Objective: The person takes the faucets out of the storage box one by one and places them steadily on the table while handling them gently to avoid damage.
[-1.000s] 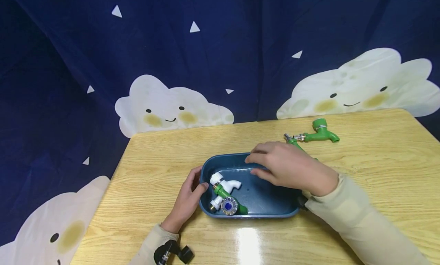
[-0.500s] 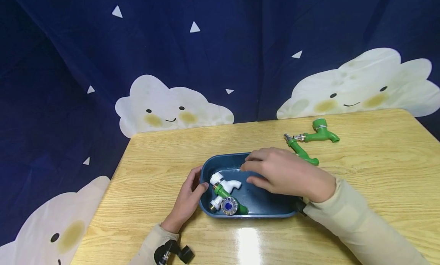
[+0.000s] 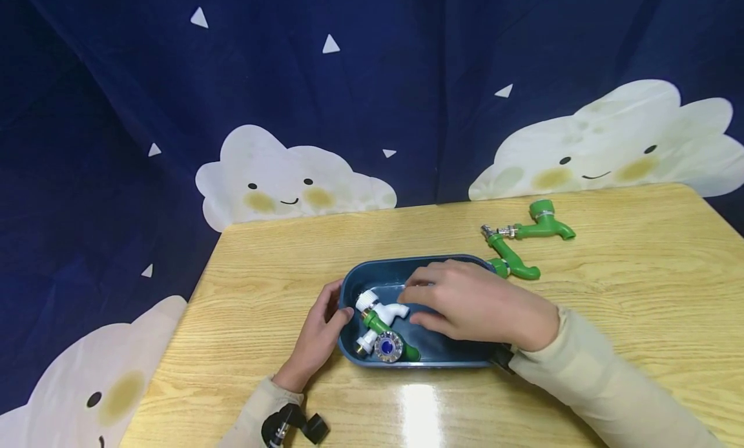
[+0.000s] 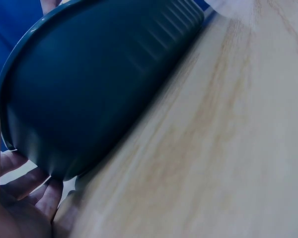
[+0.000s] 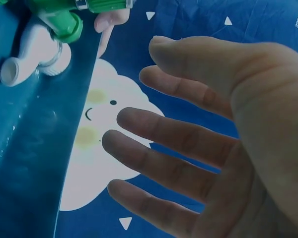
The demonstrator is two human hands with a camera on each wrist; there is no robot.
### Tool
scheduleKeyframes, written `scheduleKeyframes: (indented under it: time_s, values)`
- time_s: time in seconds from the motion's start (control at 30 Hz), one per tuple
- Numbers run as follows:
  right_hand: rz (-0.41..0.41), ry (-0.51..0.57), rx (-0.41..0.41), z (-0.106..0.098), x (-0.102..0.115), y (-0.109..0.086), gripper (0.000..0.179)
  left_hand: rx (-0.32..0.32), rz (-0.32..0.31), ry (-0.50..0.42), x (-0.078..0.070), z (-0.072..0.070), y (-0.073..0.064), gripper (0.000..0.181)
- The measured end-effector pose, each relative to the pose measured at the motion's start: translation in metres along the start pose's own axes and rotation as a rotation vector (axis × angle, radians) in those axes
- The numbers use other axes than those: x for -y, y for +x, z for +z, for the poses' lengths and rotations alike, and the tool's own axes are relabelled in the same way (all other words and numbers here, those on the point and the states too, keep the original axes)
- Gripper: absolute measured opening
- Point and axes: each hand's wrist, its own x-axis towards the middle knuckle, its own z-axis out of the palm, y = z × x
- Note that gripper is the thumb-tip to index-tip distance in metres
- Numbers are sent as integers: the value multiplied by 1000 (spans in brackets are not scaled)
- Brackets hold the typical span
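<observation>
A bright patch of glare lay on the near part of the wooden desk (image 3: 372,403), and a black device (image 3: 315,428) sat at the left wrist, beside a pale sleeve (image 3: 252,412). Beyond it, the left hand (image 3: 316,332) gripped the left end of a dark blue tub (image 3: 438,350), its thumb over the rim and its fingers against the outer wall. The tub rested on the desk. In its left part lay two taps: a green tap (image 3: 388,346) with a clear, blue-centred handle, slanting across a white tap (image 3: 391,312) whose spout pointed right. The right hand (image 3: 471,306) was over the right part of the tub, open and holding nothing, its fingers parted and its thumb well away from them; the fingertips were near the white spout. Farther back, just beyond the tub's far right corner, a second green tap (image 3: 511,257) lay on the desk, its knob partly hidden. Behind that lay a third green tap (image 3: 540,230), their metal ends close together; whether they touched could not be told. At the back hung a dark blue cloth (image 3: 349,99) printed with smiling clouds (image 3: 285,177) and white triangles (image 3: 330,44).
</observation>
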Motion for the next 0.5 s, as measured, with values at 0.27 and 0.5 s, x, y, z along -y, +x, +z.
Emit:
scheduleKeyframes:
  time_s: [0.27,0.5]
  values:
    - [-14,-5,43,7,6,2,25,-4,2,5,0,0,0,45]
    - [-34,8,69,8,11,3,26,2,5,7,0,0,0,45]
